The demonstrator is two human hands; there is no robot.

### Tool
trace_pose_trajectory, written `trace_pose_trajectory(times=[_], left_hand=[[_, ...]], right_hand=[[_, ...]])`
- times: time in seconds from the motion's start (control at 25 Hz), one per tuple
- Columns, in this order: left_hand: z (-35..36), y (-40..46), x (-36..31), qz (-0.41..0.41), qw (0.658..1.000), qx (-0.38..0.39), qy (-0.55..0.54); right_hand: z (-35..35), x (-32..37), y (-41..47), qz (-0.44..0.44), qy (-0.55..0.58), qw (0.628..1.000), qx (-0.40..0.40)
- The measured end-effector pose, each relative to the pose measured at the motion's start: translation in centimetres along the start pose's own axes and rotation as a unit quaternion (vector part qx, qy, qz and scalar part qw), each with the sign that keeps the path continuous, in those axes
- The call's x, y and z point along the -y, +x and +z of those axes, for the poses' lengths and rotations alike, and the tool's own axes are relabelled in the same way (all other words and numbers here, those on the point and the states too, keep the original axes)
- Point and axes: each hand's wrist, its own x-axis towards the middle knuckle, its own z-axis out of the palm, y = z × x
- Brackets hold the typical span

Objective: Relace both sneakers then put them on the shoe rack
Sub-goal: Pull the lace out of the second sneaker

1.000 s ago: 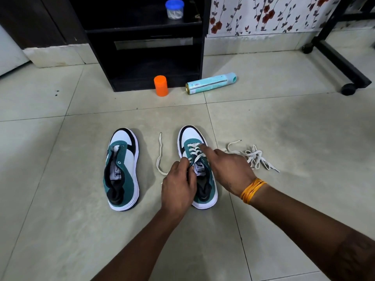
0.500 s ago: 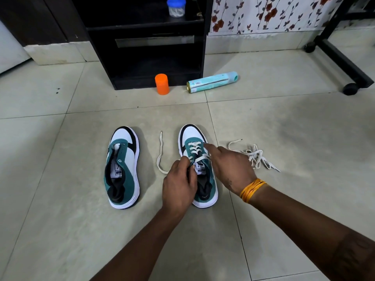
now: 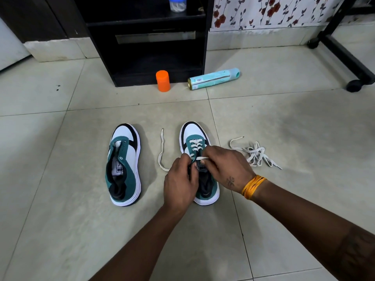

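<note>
Two green, white and black sneakers stand side by side on the tiled floor, toes pointing away from me. The left sneaker (image 3: 123, 165) has no lace. The right sneaker (image 3: 194, 136) carries a white lace (image 3: 195, 147) through its lower eyelets, and one loose end (image 3: 161, 151) trails on the floor to its left. My left hand (image 3: 180, 183) pinches the lace at the shoe's left side near the tongue. My right hand (image 3: 228, 169) pinches the lace strand over the right eyelets. A second white lace (image 3: 256, 154) lies bundled on the floor to the right.
A black shelf unit (image 3: 146, 37) stands against the wall ahead, with a blue-lidded jar (image 3: 177, 4) on it. An orange container (image 3: 163, 80) and a lying teal spray can (image 3: 213, 78) sit in front of it. A black wheeled frame (image 3: 349, 57) is at the far right.
Both hands stayed on the right sneaker. My right hand drew back a little, pulling a lace strand across the eyelets, while the view shifted slightly down.
</note>
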Motion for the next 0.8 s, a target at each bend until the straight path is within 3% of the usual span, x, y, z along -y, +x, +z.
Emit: trace_pose_trajectory(times=[0.08,0.16,0.24,0.32,0.4,0.48,0.56,0.64,0.72,0.8], left_hand=[[-0.1,-0.1,0.0,-0.002,1.0,-0.001,-0.001],[-0.1,-0.1,0.1,-0.007,1.0,-0.001,0.003],[-0.1,-0.1,0.1,-0.008,1.0,0.004,0.006],[-0.1,-0.1,0.1,-0.005,1.0,0.006,0.007],[0.0,0.0,0.1,-0.003,1.0,0.006,0.01],[0.1,0.1,0.2,0.0,1.0,0.008,0.015],[0.0,0.0,0.3,0.002,1.0,0.006,0.015],[-0.1,0.0,0.4,0.0,1.0,0.005,0.014],[-0.1,0.0,0.4,-0.004,1.0,0.006,0.014],[-0.2,0.0,0.3,-0.004,1.0,0.009,0.014]], right_hand=[[0.7,-0.5,-0.1,0.045,0.031,0.998,-0.045],[0.8,-2.2,-0.2,0.178,0.068,0.974,-0.123],[0.4,-3.2,-0.5,0.241,0.05,0.963,-0.112],[0.1,-2.8,-0.7,0.187,0.016,0.981,-0.042],[-0.1,-1.9,-0.4,0.072,-0.054,0.996,0.005],[-0.1,-0.9,0.3,-0.026,-0.15,0.988,0.008],[0.2,-0.6,0.7,-0.047,-0.192,0.98,0.006],[0.3,-1.5,0.7,0.06,-0.17,0.983,-0.022],[0.0,-3.3,0.4,0.239,-0.102,0.964,-0.054],[-0.2,-4.6,-0.3,0.295,-0.044,0.953,-0.06]])
